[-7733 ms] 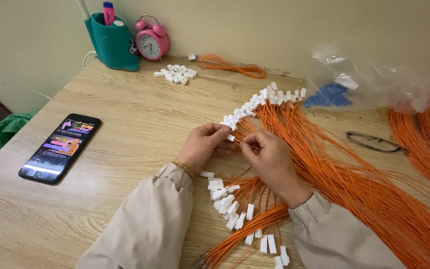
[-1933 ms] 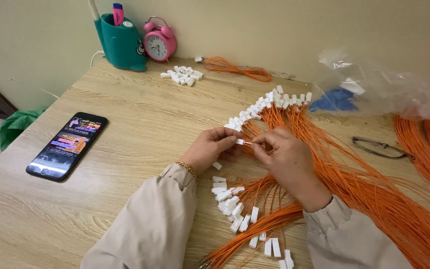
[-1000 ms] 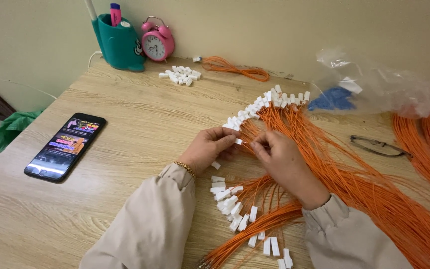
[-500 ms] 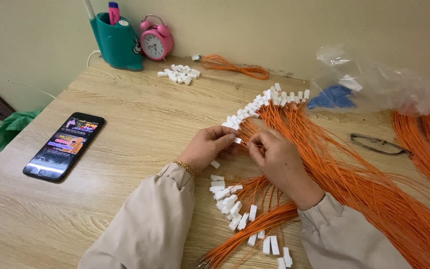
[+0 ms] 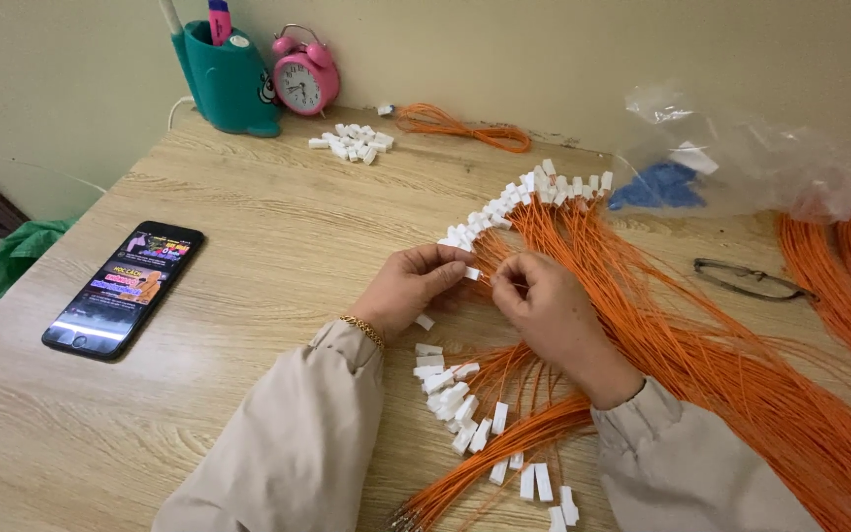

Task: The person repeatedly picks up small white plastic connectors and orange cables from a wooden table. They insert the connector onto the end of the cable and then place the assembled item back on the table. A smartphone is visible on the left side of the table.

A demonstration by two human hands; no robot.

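My left hand [image 5: 408, 286] pinches a small white plastic connector [image 5: 471, 273] between thumb and fingertips. My right hand [image 5: 549, 305] faces it, fingers closed on a thin orange wire whose tip meets the connector. Both hands hover over a wide sheaf of orange wires [image 5: 701, 345] on the wooden table [image 5: 248, 246]. A curved row of wires fitted with white connectors [image 5: 524, 197] lies just beyond my hands. Loose white connectors [image 5: 450, 394] and bare orange wires lie near my wrists.
A black phone [image 5: 122, 288] with a lit screen lies at the left. At the back stand a teal pen holder [image 5: 229, 79] and a pink alarm clock [image 5: 304, 77], with a small pile of white connectors [image 5: 354, 144] and a wire coil [image 5: 455, 126]. Spectacles [image 5: 746, 281] and a clear plastic bag [image 5: 741, 158] sit right.
My hands have stayed in nearly the same place, with the right fingers drawing in closer to the connector in my left hand. The view shifted slightly.
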